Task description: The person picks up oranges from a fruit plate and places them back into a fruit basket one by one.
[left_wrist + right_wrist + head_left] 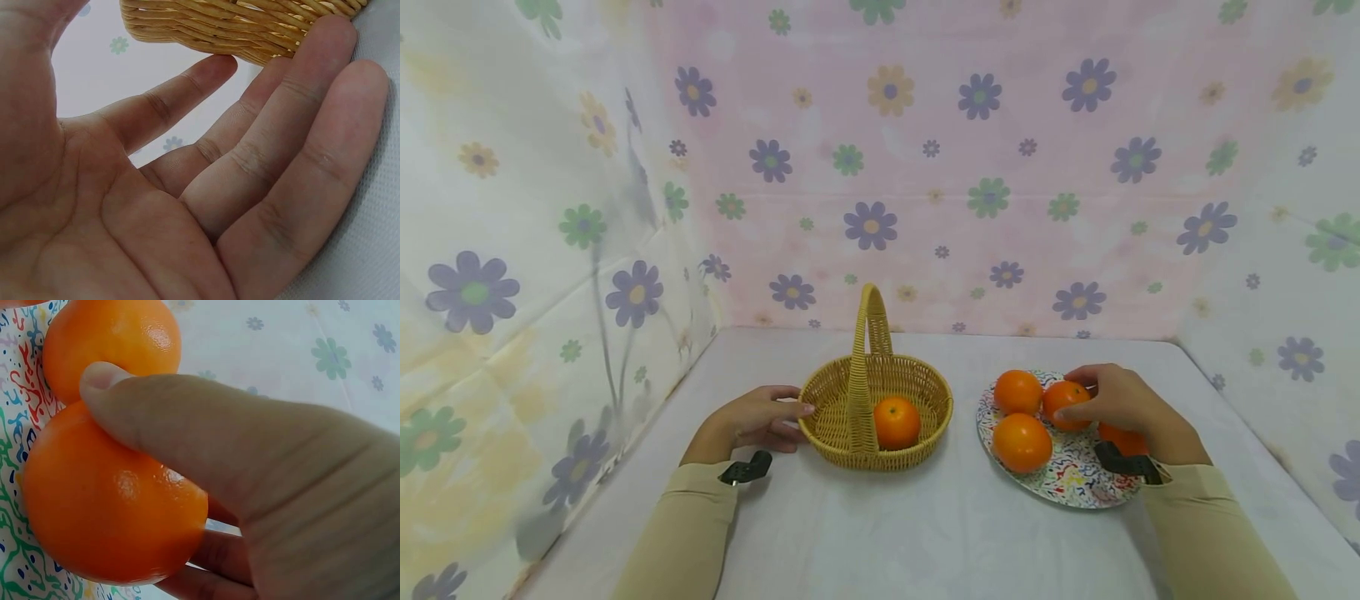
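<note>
A yellow wicker basket (838,454) with a tall arched handle stands mid-table, an orange (897,422) inside it. At its left side, my left hand (767,417) rests with one fingertip at the rim; in the left wrist view the loosely extended fingers (250,156) touch the woven wall (206,28). On the speckled plate to the right, my right hand (1120,400) holds an orange (1064,406) between thumb and fingers. In the right wrist view, the thumb lies across the top of this orange (112,506), with fingers partly hidden behind it.
The round multicoloured plate (1078,483) also bears an orange (1018,392) at the back, another orange (1022,443) at front left, and one orange (1123,438) partly under my right wrist. Flowered cloth (925,167) encloses the white table (895,533) at the back and sides.
</note>
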Tool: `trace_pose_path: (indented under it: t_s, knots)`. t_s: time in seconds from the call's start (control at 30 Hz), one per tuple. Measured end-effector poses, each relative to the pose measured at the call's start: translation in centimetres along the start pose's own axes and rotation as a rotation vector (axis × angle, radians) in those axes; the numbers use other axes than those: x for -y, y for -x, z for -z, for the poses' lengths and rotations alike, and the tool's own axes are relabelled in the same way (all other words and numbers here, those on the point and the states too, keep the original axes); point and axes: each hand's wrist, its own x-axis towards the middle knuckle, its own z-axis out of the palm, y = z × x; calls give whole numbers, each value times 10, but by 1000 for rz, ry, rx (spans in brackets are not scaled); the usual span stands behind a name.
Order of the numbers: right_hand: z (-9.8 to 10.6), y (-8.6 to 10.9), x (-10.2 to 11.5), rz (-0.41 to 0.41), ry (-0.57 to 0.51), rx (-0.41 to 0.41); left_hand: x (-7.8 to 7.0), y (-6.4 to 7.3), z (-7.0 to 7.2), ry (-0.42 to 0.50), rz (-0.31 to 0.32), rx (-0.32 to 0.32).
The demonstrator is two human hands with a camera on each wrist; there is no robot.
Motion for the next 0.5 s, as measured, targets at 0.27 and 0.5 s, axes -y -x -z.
trace_pose_path:
  t_s: [0.27, 0.5]
  knots:
    - [1, 1, 2, 2, 22, -21, -1, 1, -1, -13, -1, -2]
    - [6, 3, 5, 2, 16, -37, -2, 1, -1, -10, -1, -9]
